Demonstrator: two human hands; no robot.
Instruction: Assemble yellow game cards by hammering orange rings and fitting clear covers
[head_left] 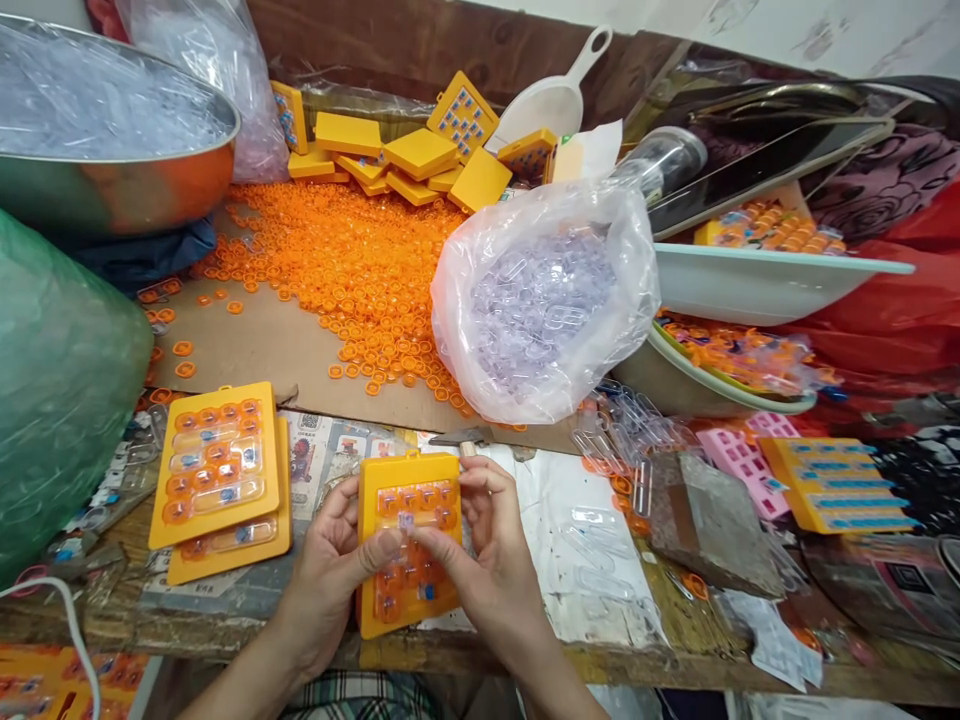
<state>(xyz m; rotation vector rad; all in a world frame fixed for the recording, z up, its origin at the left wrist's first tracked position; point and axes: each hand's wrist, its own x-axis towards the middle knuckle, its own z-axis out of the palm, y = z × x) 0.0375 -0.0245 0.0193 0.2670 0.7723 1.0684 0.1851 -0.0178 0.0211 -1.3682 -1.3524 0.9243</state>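
A yellow plastic tray [409, 480] with orange rings and clear pieces set in its pockets is held upright-tilted near the table's front edge. My left hand [330, 570] grips its left side, thumb pressed on its face. My right hand [491, 560] holds the right edge, with thumb and forefinger pinched on a small clear piece at the tray's middle. To the left lie two stacked filled yellow trays [217, 470].
A heap of orange rings [352, 270] covers the cardboard behind. A clear bag of transparent pieces [540, 300] stands at centre right. Empty yellow trays [420, 155] pile at the back. A metal basin [112, 180], a green bag [60, 380], bowls [757, 285] and loose trays [832, 485] surround.
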